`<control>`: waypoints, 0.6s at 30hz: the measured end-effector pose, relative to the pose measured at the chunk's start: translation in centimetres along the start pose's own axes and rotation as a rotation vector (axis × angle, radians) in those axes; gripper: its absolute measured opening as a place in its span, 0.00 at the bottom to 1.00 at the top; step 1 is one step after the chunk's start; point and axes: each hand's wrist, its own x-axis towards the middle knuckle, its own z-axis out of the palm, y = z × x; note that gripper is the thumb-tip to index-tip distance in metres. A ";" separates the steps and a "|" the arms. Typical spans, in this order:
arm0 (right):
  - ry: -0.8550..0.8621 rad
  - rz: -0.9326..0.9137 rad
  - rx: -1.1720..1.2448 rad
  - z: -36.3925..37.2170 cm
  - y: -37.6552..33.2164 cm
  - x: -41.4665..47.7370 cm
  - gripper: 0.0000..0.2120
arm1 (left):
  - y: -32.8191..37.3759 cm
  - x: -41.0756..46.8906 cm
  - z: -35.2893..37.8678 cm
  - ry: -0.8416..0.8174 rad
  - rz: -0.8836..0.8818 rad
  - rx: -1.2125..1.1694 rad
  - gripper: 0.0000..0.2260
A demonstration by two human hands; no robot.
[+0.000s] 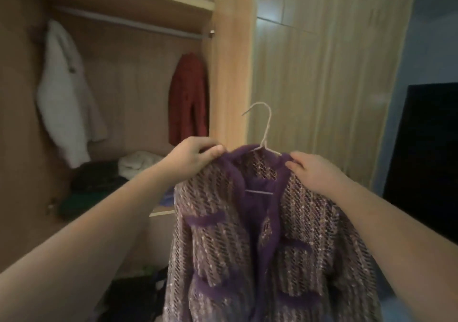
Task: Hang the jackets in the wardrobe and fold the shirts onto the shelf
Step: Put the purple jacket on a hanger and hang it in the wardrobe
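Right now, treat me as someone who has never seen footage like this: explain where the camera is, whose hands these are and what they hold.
There is no machine here: one camera worn on a person's head looks forward and down at their bare hands. The left hand and right hand each grip a shoulder of a purple tweed jacket on a white wire hanger. Ahead, an open wardrobe: a white jacket and a red jacket hang inside under the rail, and clothes lie piled on the shelf below.
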 end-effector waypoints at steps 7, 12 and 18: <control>-0.007 -0.161 0.051 4.5 -11.8 6.0 0.05 | -11.6 -3.2 -6.2 -0.172 -0.125 0.367 0.30; -0.061 -0.205 0.131 8.2 -17.6 9.5 0.07 | -16.5 -3.6 -9.1 -0.050 -0.194 0.406 0.10; -0.031 -0.255 -0.080 12.8 -18.2 14.4 0.16 | -21.7 -1.6 -12.2 -0.020 -0.228 0.384 0.06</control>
